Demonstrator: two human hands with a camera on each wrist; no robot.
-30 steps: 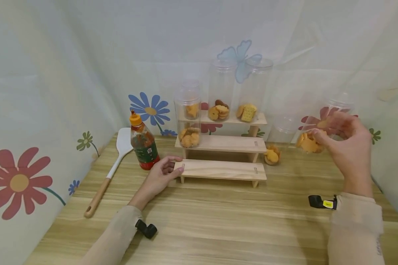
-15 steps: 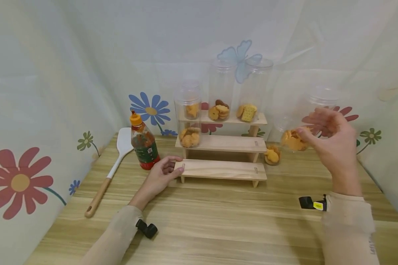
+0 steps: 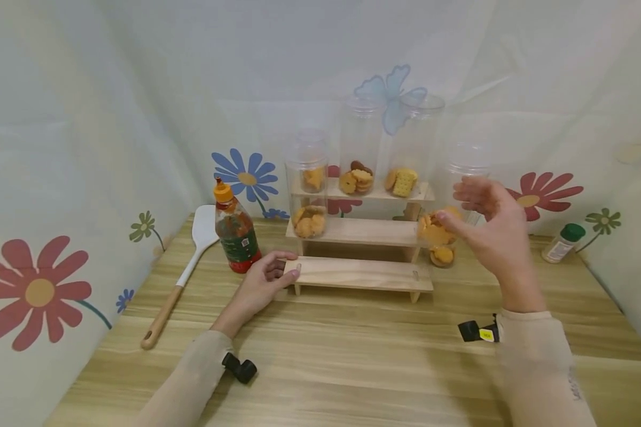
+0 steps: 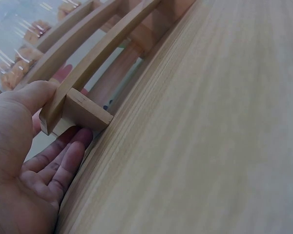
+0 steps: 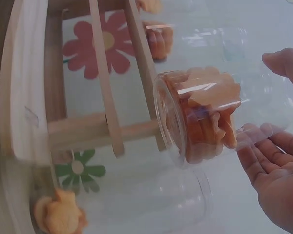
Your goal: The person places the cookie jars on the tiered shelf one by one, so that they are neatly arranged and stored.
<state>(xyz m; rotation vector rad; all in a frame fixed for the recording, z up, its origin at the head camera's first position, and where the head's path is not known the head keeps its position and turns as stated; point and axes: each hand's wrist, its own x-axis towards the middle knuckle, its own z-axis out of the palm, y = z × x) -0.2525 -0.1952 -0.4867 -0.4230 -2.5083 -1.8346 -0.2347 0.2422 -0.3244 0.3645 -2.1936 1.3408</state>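
My right hand [image 3: 494, 237] holds a clear plastic jar [image 3: 436, 230] of orange-brown biscuits by its side. In the right wrist view, the jar [image 5: 200, 114] is off the table, beside the right end of the three-step wooden display stand [image 3: 358, 273]. At the other end, my left hand [image 3: 259, 283] grips the lowest step. The left wrist view shows that thumb on top of the plank and the fingers [image 4: 68, 168] curled by its leg. On the stand are clear biscuit jars: one [image 3: 308, 219] on the middle step, several on the top, including one with square crackers [image 3: 402, 181].
Another biscuit jar [image 3: 442, 256] stands on the table right of the stand, partly behind the held one. A sauce bottle [image 3: 237, 234] and a white spatula with wooden handle [image 3: 162, 314] lie to the left. A green-capped bottle [image 3: 563, 243] is at the right back.
My right hand has carried the jar leftward, from the right side of the table to the stand's right end. The green-capped bottle has come into view. My left hand keeps its grip.
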